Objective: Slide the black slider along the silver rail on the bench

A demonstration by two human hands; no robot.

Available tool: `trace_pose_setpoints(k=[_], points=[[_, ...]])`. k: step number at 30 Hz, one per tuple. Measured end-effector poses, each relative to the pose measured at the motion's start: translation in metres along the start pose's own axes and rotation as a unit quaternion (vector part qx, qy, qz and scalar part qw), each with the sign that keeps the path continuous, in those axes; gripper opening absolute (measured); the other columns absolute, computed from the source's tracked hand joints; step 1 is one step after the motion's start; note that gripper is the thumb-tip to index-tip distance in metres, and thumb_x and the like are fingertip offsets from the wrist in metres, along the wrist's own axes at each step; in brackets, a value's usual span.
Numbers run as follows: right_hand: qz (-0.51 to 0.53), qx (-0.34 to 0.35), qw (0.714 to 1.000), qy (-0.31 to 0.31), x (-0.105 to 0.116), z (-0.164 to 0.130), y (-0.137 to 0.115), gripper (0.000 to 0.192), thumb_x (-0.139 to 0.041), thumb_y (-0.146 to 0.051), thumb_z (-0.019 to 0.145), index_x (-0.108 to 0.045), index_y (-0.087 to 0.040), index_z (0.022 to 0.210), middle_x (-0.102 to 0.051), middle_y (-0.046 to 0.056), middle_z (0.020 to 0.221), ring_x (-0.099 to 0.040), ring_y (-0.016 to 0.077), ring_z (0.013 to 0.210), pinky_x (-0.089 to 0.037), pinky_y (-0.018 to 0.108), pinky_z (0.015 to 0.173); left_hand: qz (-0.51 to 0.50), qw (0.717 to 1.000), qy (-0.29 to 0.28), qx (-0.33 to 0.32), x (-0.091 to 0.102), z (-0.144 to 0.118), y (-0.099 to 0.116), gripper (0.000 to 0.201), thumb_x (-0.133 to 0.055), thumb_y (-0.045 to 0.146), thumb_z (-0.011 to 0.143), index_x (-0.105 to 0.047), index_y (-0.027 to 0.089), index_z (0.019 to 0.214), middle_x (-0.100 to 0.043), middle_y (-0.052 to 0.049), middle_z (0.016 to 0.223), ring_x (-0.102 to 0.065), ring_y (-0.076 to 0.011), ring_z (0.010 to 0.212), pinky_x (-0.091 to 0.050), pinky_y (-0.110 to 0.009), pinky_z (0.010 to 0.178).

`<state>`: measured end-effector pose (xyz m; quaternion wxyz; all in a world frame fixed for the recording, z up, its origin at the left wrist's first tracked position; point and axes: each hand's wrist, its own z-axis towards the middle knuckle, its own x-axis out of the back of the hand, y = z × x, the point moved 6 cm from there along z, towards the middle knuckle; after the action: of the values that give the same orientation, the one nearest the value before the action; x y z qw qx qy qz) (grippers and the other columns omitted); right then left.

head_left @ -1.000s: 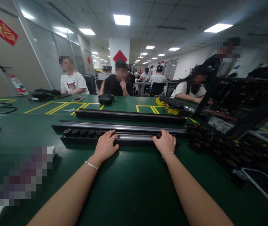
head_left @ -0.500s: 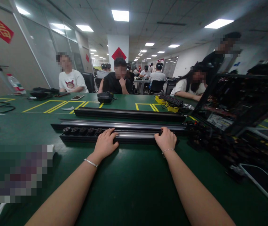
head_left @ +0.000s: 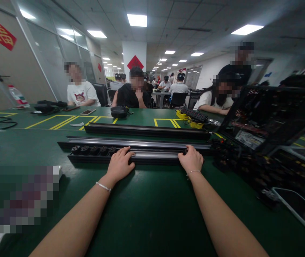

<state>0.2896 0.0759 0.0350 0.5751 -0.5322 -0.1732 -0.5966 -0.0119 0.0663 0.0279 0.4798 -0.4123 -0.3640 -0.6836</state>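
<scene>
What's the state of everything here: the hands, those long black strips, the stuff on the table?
Left hand: flat, fingers spread on the nearest power strip.
Right hand: curled over the same strip's right part.
Nearest power strip: lying flat on the green table, sockets facing up.
Middle strip: flat, untouched.
Far strip: flat, untouched.
Phone: lying flat.
Black frame: tilted.

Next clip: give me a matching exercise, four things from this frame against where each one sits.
Things:
1. left hand
2. right hand
3. long black power strip
4. open black computer chassis

Places:
A. far right of the green table
B. under both hands
C. just right of the strip's row of sockets
D. at the strip's right end

Pairs: 1-C, 2-D, 3-B, 4-A
</scene>
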Motion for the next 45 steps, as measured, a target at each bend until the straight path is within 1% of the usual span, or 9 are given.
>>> trace_pose_setpoints(k=[5, 8, 10, 16, 21, 27, 35, 39, 45], points=[[-0.018, 0.002, 1.000, 0.009, 0.001, 0.000, 0.004, 0.045, -0.045, -0.032, 0.075, -0.052, -0.017, 0.116, -0.059, 0.010, 0.114, -0.047, 0.0252, 0.110, -0.021, 0.046, 0.102, -0.001, 1.000, 0.000, -0.004, 0.001, 0.000, 0.001, 0.039, -0.051, 0.032, 0.074, -0.059, 0.027, 0.112, -0.045, -0.004, 0.138, -0.039, -0.0257, 0.126, -0.036, -0.043, 0.100], [-0.034, 0.006, 0.999, 0.015, 0.003, 0.000, 0.008, 0.047, -0.049, -0.036, 0.073, -0.053, -0.018, 0.116, -0.057, 0.011, 0.117, -0.043, 0.0265, 0.115, -0.024, 0.044, 0.100, 0.000, 1.000, 0.001, -0.003, 0.001, 0.000, 0.001, 0.039, -0.051, 0.032, 0.074, -0.059, 0.028, 0.112, -0.046, -0.003, 0.138, -0.040, -0.0257, 0.126, -0.037, -0.043, 0.099], [-0.032, 0.004, 0.999, 0.004, 0.004, 0.000, 0.011, 0.048, -0.050, -0.039, 0.072, -0.054, -0.019, 0.115, -0.056, 0.011, 0.118, -0.043, 0.0266, 0.115, -0.028, 0.043, 0.099, 0.000, 1.000, 0.004, -0.002, 0.000, 0.000, 0.000, 0.039, -0.051, 0.032, 0.074, -0.059, 0.028, 0.112, -0.046, -0.003, 0.137, -0.040, -0.0256, 0.125, -0.037, -0.043, 0.099], [0.004, -0.044, 0.999, -0.021, 0.007, 0.001, 0.019, 0.046, -0.046, -0.040, 0.074, -0.053, -0.021, 0.115, -0.054, 0.009, 0.119, -0.041, 0.0270, 0.117, -0.037, 0.044, 0.091, -0.003, 1.000, 0.006, 0.001, -0.001, -0.001, 0.000, 0.038, -0.051, 0.031, 0.074, -0.059, 0.029, 0.111, -0.046, -0.002, 0.137, -0.040, -0.0255, 0.126, -0.036, -0.043, 0.099], [0.013, -0.041, 0.999, -0.027, 0.006, 0.004, 0.021, 0.046, -0.046, -0.036, 0.074, -0.052, -0.021, 0.117, -0.054, 0.010, 0.118, -0.041, 0.0267, 0.115, -0.038, 0.043, 0.091, -0.006, 1.000, 0.004, 0.005, -0.001, -0.001, 0.000, 0.038, -0.051, 0.031, 0.074, -0.059, 0.028, 0.111, -0.045, -0.003, 0.138, -0.038, -0.0257, 0.127, -0.035, -0.043, 0.101], [0.016, -0.040, 0.999, -0.001, 0.005, 0.003, 0.026, 0.048, -0.048, -0.039, 0.073, -0.052, -0.021, 0.117, -0.049, 0.010, 0.124, -0.038, 0.0288, 0.118, -0.037, 0.041, 0.092, -0.010, 1.000, 0.003, 0.007, -0.001, -0.001, 0.000, 0.037, -0.052, 0.030, 0.074, -0.059, 0.029, 0.110, -0.045, -0.003, 0.138, -0.038, -0.0251, 0.127, -0.034, -0.043, 0.101], [0.005, -0.057, 0.998, -0.005, 0.004, 0.004, 0.028, 0.056, -0.050, -0.042, 0.072, -0.048, -0.018, 0.122, -0.047, 0.013, 0.125, -0.042, 0.0300, 0.115, -0.038, 0.039, 0.091, -0.005, 1.000, 0.009, -0.002, -0.001, -0.001, 0.000, 0.028, -0.052, 0.030, 0.074, -0.062, 0.025, 0.099, -0.046, -0.004, 0.138, -0.040, -0.0257, 0.126, -0.037, -0.043, 0.099], [0.007, -0.062, 0.998, -0.019, 0.005, 0.005, 0.028, 0.054, -0.048, -0.042, 0.073, -0.049, -0.018, 0.121, -0.051, 0.013, 0.120, -0.044, 0.0303, 0.112, -0.039, 0.039, 0.089, 0.001, 1.000, 0.005, -0.001, -0.001, -0.001, 0.000, 0.025, -0.052, 0.030, 0.074, -0.062, 0.023, 0.095, -0.046, -0.004, 0.138, -0.040, -0.0259, 0.126, -0.038, -0.043, 0.098], [0.005, -0.063, 0.998, -0.023, 0.005, 0.007, 0.030, 0.052, -0.048, -0.040, 0.074, -0.049, -0.018, 0.121, -0.051, 0.013, 0.120, -0.045, 0.0302, 0.111, -0.039, 0.039, 0.086, 0.001, 1.000, 0.011, -0.002, -0.001, -0.001, 0.000, 0.023, -0.052, 0.030, 0.073, -0.061, 0.023, 0.093, -0.046, -0.004, 0.138, -0.040, -0.0259, 0.126, -0.038, -0.043, 0.098]])
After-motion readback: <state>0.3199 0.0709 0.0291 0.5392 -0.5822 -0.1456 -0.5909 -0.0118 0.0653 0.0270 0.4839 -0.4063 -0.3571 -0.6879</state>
